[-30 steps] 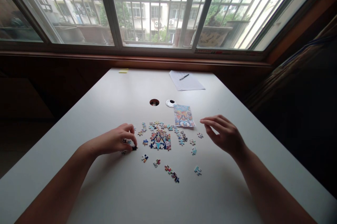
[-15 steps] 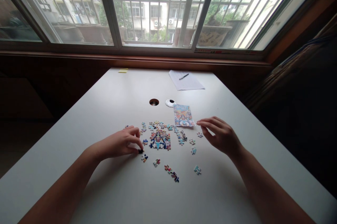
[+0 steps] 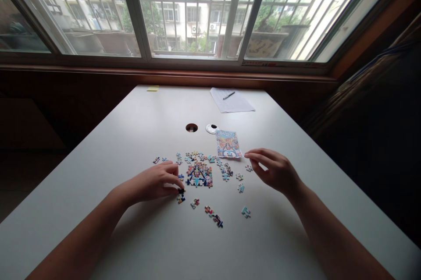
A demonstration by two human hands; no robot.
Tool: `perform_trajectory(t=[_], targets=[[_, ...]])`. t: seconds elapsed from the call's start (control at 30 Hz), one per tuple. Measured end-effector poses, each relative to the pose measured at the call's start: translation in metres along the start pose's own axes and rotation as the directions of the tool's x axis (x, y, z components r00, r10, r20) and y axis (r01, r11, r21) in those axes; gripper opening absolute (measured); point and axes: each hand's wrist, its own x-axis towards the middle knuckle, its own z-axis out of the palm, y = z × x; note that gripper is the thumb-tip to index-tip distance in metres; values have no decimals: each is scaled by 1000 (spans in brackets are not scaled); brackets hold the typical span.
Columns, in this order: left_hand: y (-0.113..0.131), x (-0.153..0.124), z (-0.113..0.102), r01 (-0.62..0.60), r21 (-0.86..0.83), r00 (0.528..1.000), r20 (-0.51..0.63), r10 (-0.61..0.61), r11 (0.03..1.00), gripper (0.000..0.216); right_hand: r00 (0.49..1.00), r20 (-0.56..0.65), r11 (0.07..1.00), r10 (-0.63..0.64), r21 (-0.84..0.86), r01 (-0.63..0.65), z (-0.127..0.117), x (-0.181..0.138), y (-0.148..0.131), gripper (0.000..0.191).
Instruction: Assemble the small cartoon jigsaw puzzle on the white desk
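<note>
Shifted slightly rightward since the earlier frame: left hand (image 3: 161, 181), with a dark puzzle piece (image 3: 181, 191) along with it, now just left of centre in the lower half of the frame. More fully uncovered beyond the knuckles, at centre left: two small loose pieces (image 3: 156, 160). Nearly unmoved, at centre right: right hand (image 3: 274, 166).

Left thumb and index finger narrowed onto the dark puzzle piece, low over the white table (image 3: 158, 126) or touching it; hard to tell which. Right fingers loosely curled, thumb apart, with nothing visible in between; close to the lower right corner of the picture card (image 3: 228, 144), contact impossible to tell.

Near the middle of the frame, to the upper right of the dark puzzle piece: the partly joined puzzle (image 3: 199, 175), flat, with an uneven lower edge.

Likeliest trouble: a nudge to the multicoloured piece (image 3: 181, 200) directly below, or to the blue piece (image 3: 180, 177) just above, from a low grip in so tight a gap. Also possible: a slip or twist in so small a pinch. Another risk: a sideways bump to the left edge of the partly joined puzzle, enough to part the joins. On the right: a brush against the pale piece (image 3: 249, 168) just below the fingertips, from a careless drop of the hand.
</note>
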Motion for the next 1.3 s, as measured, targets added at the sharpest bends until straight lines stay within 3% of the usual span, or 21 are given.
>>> perform_trajectory(t=[0.3,0.57,0.83,0.97,1.1,1.3], targets=[[-9,-1,10,-45,0,999,-28,45,999,19,1000,2,1000,-6,8,6,-2,0,-1,28],[-20,-11,-14,-21,-17,983,-185,17,1000,18,1000,17,1000,-14,18,14,-1,-1,0,28],[-48,-19,-14,93,71,866,-498,-45,993,16,996,63,997,-57,56,54,4,3,-15,25],[-54,-19,-7,143,77,812,-579,-73,987,15,980,176,992,-93,104,76,10,6,-35,25],[-54,-17,-3,184,57,769,-630,-107,981,15,927,343,976,-153,199,88,20,12,-68,25],[-57,-13,0,232,40,733,-664,-148,972,16,837,487,955,-248,267,128,37,14,-114,31]])
